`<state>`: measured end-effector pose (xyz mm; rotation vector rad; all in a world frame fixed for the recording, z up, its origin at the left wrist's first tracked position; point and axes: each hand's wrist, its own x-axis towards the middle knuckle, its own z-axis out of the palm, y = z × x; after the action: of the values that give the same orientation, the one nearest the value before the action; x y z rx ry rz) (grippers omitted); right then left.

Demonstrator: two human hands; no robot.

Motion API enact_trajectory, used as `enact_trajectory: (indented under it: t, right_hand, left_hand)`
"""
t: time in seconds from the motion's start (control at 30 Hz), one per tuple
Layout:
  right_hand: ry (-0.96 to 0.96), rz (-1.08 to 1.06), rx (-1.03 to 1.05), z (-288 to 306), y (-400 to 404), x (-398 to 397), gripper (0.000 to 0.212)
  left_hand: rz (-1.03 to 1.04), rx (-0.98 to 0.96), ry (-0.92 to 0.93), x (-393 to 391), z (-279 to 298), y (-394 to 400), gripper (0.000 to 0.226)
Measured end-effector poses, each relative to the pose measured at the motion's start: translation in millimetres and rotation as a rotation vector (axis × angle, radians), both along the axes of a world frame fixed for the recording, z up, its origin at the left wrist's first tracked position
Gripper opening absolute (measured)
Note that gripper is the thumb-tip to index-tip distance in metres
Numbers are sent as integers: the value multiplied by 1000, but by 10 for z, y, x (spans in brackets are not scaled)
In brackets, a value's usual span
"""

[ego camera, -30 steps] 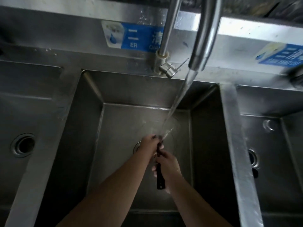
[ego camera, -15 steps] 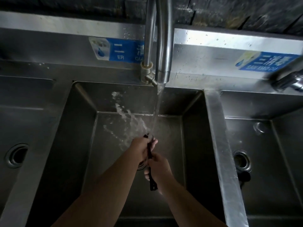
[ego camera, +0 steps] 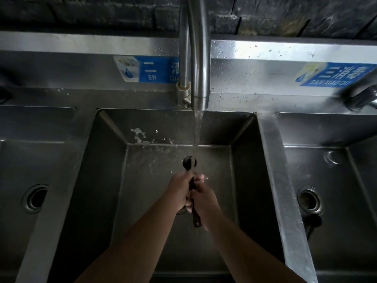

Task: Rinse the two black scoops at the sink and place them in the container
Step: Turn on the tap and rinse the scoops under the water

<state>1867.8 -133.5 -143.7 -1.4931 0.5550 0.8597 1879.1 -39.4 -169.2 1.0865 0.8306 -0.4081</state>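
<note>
A black scoop is held over the middle sink basin, its round bowl pointing away from me under the running water. Its handle end sticks out below my hands. My left hand is closed around the handle just behind the bowl. My right hand grips the handle lower down, touching the left hand. The water stream from the tap falls onto the bowl. Whether one or two scoops are in my hands I cannot tell. No container is in view.
Steel basins lie left and right of the middle one, each with a round drain. A steel divider separates middle and right basins. A second tap shows at the right edge. Blue labels are stuck on the backsplash.
The scoop's bowl has come out beyond my left hand into the stream. The big splash toward the left back wall has died down to a few droplets.
</note>
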Motion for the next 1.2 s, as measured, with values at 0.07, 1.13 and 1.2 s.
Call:
enact_trajectory:
  t: [0.07, 1.13, 1.2]
  right_hand:
    - [-40, -19, 16, 17, 42, 84, 38]
    - [-107, -33, -97, 411, -35, -335, 20]
    - [-86, -8, -138, 423, -106, -482, 18]
  left_hand:
    - [-53, 7, -22, -18, 69, 37, 28]
    - [105, -160, -13, -480, 415, -85, 22]
    - [89, -198, 29, -633, 408, -113, 22]
